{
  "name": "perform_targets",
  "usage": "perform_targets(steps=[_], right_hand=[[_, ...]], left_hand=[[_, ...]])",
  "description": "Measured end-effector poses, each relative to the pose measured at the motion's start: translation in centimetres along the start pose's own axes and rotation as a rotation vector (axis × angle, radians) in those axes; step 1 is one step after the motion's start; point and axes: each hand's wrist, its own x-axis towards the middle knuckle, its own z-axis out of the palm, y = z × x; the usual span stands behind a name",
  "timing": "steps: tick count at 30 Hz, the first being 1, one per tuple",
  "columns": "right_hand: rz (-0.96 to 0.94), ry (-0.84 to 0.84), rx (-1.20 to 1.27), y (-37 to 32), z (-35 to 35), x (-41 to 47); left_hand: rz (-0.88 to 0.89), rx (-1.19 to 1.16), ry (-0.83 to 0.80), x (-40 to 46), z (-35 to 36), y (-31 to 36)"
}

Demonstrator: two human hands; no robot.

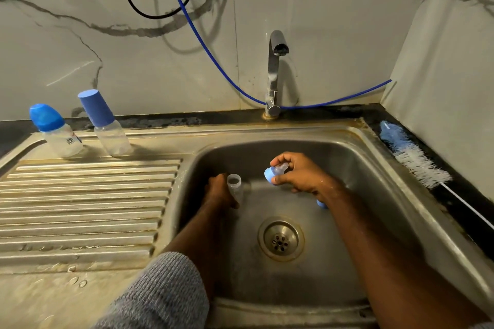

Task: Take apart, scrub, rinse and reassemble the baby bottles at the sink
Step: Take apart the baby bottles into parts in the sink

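Observation:
Inside the steel sink basin my left hand grips a clear open bottle body, held upright with its mouth up. My right hand pinches a blue collar with its clear teat, a short way to the right of the bottle and apart from it. A small blue piece shows on the basin floor under my right wrist, mostly hidden. Two capped bottles stand on the drainboard at the back left: one with a rounded blue cap and one with a tall blue cap.
The tap stands at the back of the basin with its spout above my hands; no water runs. A blue and white bottle brush lies on the dark counter to the right. The drain sits in the basin centre. The ribbed drainboard spreads left.

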Motion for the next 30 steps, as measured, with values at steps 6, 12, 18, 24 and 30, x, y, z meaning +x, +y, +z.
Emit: perform_targets(steps=[6, 12, 18, 24, 30], right_hand=[[-0.007, 0.035, 0.038, 0.4, 0.1, 0.4], [-0.010, 0.076, 0.096, 0.7, 0.1, 0.9], [-0.003, 0.047, 0.135, -0.1, 0.3, 0.3], [-0.049, 0.040, 0.280, -0.8, -0.1, -1.1], [-0.086, 0.018, 0.364, -1.5, -0.2, -1.9]], left_hand=[[-0.001, 0.007, 0.006, -0.4, -0.5, 0.5], [0.090, 0.084, 0.130, -3.4, -3.1, 2.4], [0.254, -0.305, 0.172, -7.0, -5.3, 3.1], [0.368, -0.457, -0.096, -7.2, -5.2, 4.3], [0.457, -0.638, -0.219, -6.6, -5.0, 5.3]])
